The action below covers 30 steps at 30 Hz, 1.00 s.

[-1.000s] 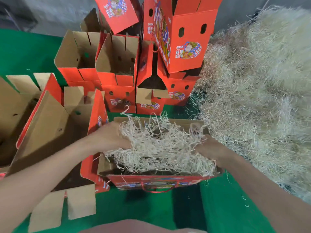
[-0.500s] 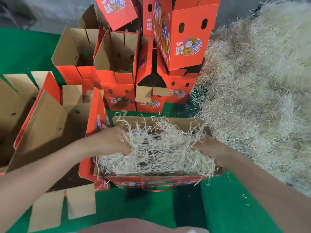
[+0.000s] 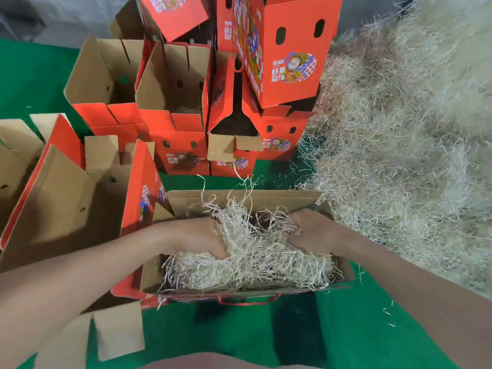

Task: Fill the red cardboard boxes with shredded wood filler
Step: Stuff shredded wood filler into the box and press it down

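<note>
An open red cardboard box stands on the green floor right in front of me, with a red cord handle on its near side. Pale shredded wood filler lies inside it, strands sticking above the rim. My left hand is pressed into the filler on the left, fingers closed into the strands. On the right, my right hand is also down in the filler, fingers curled into it. Both sets of fingertips are buried and hidden.
A big heap of loose filler fills the right side. Open red boxes stand to the left and behind in a stack; one rear box holds a little filler. The green floor lies near me.
Both hands moved inward from the box's ends toward its middle and sank deeper. The filler mound is pushed lower into the box.
</note>
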### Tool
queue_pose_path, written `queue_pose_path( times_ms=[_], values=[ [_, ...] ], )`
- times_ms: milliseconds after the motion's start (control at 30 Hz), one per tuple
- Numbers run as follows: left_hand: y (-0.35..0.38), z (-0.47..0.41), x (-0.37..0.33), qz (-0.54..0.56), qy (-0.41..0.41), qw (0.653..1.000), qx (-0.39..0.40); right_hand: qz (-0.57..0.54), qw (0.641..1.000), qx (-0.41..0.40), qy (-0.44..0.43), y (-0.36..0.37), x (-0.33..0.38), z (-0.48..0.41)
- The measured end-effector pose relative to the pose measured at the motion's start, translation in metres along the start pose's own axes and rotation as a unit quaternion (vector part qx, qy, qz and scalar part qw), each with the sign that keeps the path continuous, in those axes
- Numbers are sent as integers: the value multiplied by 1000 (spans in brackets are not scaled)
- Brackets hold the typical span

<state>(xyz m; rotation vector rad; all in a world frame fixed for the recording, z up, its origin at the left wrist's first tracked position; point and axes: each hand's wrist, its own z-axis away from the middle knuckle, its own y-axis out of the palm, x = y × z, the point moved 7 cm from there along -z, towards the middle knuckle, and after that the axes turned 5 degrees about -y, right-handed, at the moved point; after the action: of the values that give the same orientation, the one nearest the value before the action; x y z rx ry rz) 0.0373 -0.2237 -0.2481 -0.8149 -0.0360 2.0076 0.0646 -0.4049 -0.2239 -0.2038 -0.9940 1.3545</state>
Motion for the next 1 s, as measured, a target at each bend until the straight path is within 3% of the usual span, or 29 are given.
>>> queue_pose_path(
  times_ms=[133,233,367,533,600,700,767,833,900,933,967,1000],
  values=[
    [25,-21,-9,-115,-33,988,97,166,985,9,-54,4,28,-32],
    [27,-61,1,-205,-90,971,78,259,964,47,-39,16,27,-56],
    [25,-82,24,-235,-154,958,58,315,937,151,-25,34,14,-65],
    [10,-82,45,-88,-177,979,60,321,926,155,-125,35,28,-57],
    [12,-85,41,39,-159,984,65,283,913,244,-163,60,43,-55],
    [27,-88,22,292,-146,943,68,245,869,403,-147,100,47,-59],
    [30,-89,18,349,-154,924,27,242,880,381,-146,109,47,-66],
    [25,-85,18,302,-152,941,14,211,913,312,-154,110,47,-70],
    [13,-80,19,152,-125,980,10,238,928,220,-183,102,46,-75],
    [3,-76,21,11,-106,994,-15,271,924,195,-187,97,42,-77],
    [-5,-74,22,-156,-90,983,-40,309,914,195,-176,92,36,-77],
    [-9,-70,19,-311,-71,946,-60,353,896,219,-157,88,30,-76]
  ],
)
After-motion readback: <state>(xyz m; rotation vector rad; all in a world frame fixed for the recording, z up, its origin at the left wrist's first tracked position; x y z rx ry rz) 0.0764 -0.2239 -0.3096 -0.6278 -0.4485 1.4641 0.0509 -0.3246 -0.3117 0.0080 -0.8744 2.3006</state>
